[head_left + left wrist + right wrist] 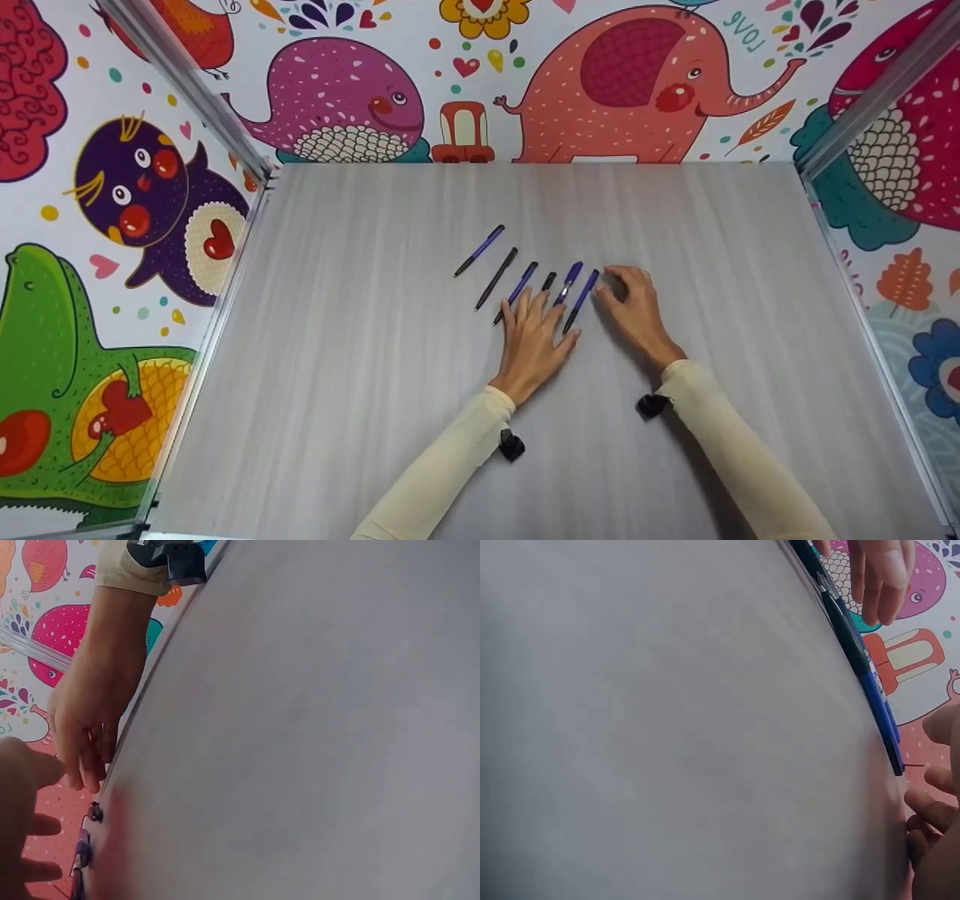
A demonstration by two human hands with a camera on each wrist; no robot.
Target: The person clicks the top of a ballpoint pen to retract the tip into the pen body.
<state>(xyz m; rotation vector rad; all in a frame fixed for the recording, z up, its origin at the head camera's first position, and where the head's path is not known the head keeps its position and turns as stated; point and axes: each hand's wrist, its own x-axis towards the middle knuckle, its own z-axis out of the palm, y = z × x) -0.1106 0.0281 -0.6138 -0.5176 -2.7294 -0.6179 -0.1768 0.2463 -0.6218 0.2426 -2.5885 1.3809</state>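
Several pens lie slanted in a row on the table, mid-board in the head view. Leftmost is a blue pen with a black end (480, 250), then a black pen (496, 279) and another blue one (523, 282). My left hand (531, 341), fingers spread, reaches over the row; it partly hides a short-looking black pen (549, 280) and a blue pen with a shiny grip (569, 282). The rightmost blue pen (582, 300) lies between both hands. Just right of it, my right hand (636, 307) has loosely bent fingers and holds nothing visible.
The pale grey table (337, 375) extends all around the pens. Behind it stands a wall with cartoon animals (465, 75), with metal posts (862, 105) at the back corners. A small black wrist device (512, 445) hangs at my left sleeve.
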